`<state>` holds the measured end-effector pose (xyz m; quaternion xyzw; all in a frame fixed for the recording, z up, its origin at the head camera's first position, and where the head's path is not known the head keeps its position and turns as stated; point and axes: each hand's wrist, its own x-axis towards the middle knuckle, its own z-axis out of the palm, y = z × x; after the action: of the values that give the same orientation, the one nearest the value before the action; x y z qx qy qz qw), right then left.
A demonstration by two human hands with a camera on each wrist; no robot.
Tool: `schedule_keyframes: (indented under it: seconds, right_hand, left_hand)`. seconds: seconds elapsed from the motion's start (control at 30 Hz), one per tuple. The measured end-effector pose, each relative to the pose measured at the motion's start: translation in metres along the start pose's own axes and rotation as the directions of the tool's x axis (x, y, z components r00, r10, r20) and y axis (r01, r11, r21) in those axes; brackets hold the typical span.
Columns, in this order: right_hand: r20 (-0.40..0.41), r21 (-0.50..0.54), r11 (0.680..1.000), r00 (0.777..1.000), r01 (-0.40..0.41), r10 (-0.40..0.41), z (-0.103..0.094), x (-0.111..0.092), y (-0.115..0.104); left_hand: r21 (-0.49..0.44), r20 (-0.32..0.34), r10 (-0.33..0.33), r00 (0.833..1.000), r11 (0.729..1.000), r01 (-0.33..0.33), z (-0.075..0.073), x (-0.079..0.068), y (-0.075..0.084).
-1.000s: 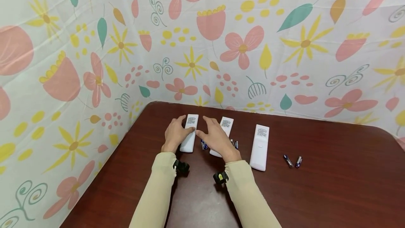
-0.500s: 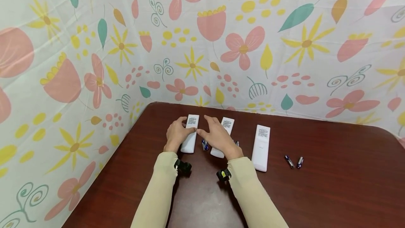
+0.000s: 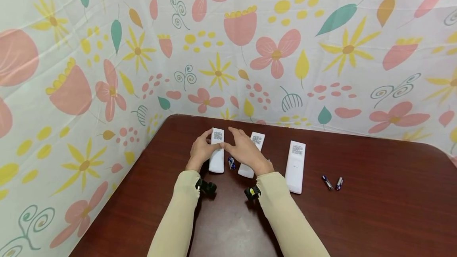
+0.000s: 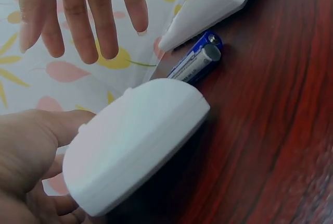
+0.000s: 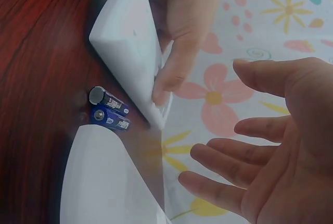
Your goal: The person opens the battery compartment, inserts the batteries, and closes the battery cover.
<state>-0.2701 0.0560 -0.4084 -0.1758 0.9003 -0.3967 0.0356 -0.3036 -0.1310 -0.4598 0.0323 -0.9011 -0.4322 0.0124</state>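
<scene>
My left hand [image 3: 202, 150] grips the leftmost white remote control [image 3: 216, 164] from its left side, thumb across the back face near the small latch. In the left wrist view, the rounded end of this remote [image 4: 135, 140] faces the camera, above the dark table. My right hand [image 3: 246, 152] hovers just to the right with fingers spread, its thumb tip right by the left thumb. The right wrist view shows that right hand [image 5: 281, 156] holding nothing. Beneath it lies a second white remote [image 3: 246, 171], partly covered. Two blue-and-silver batteries [image 3: 231, 163] lie between these remotes.
A third white remote [image 3: 295, 167] lies back-up farther right, a printed label at its far end. Two more batteries [image 3: 327, 183] rest beyond it on the brown table [image 3: 385, 209]. A floral cloth [image 3: 307, 70] hangs behind and along the left side.
The leftmost remote's near end has swung slightly right in the left hand, so it now points straighter away. The right hand has stayed close by, shifting only a little.
</scene>
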Motion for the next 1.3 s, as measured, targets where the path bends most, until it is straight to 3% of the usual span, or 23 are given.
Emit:
schedule_keyframes:
  seconds: [0.17, 0.3, 0.5, 0.63, 1.07, 1.3]
  right_hand:
    - [0.008, 0.012, 1.0, 1.0, -0.003, 0.003, 0.001, 0.001, 0.001]
    - [0.01, 0.019, 1.0, 1.0, -0.011, 0.01, 0.003, 0.002, 0.003]
    - [0.003, 0.051, 0.999, 1.0, -0.018, 0.018, 0.004, 0.003, 0.002]
    - [0.009, 0.08, 0.996, 1.0, -0.026, 0.025, 0.006, 0.003, 0.003]
    - [-0.08, 0.093, 0.995, 0.996, 0.042, -0.035, 0.016, 0.003, 0.008]
    - [-0.144, 0.102, 0.987, 0.983, 0.125, -0.11, 0.02, -0.001, 0.009]
  left_hand:
    - [-0.021, -0.019, -0.025, 0.999, 0.999, 0.025, 0.002, 0.002, -0.001]
    - [-0.12, -0.051, -0.051, 0.997, 0.992, 0.045, 0.003, 0.004, -0.001]
    - [-0.344, -0.034, -0.083, 0.996, 0.937, 0.066, 0.001, 0.006, -0.003]
    - [-0.422, -0.035, -0.081, 0.996, 0.905, 0.058, -0.002, 0.004, -0.001]
    - [-0.518, -0.038, -0.08, 0.996, 0.854, 0.048, -0.012, 0.001, 0.006]
    - [-0.543, -0.036, -0.077, 0.996, 0.838, 0.045, -0.013, -0.001, 0.012]
